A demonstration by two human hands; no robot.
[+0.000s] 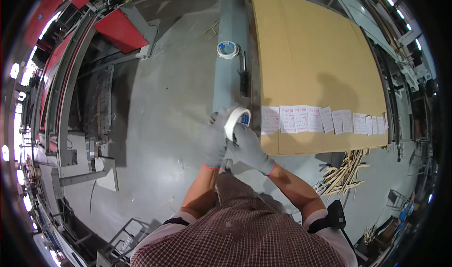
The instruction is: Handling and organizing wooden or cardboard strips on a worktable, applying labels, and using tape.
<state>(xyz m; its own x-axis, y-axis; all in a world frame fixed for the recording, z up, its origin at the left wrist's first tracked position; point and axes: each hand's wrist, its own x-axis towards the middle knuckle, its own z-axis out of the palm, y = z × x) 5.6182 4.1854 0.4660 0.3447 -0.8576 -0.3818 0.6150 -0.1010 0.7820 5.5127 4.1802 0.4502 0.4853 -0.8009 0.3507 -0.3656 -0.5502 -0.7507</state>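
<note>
My left hand (216, 140) and my right hand (248, 150), both in grey gloves, meet in front of me at a roll of white tape (229, 124). The right hand has its fingers in the roll's opening and round its near rim. On the roll's left side, the left hand is closed against it, with some fingertips hidden behind. To the right lies a large cardboard stack (310, 55), and a row of white paper slips with red print (287, 120) runs along its near edge.
A second white tape roll (228, 56) lies on the narrow blue-grey bench (225, 83) ahead, beside a black-handled tool (244, 83). Wooden strips (346, 175) are heaped on the floor past the cardboard's near edge. Red and grey machinery (123, 31) stands on the left.
</note>
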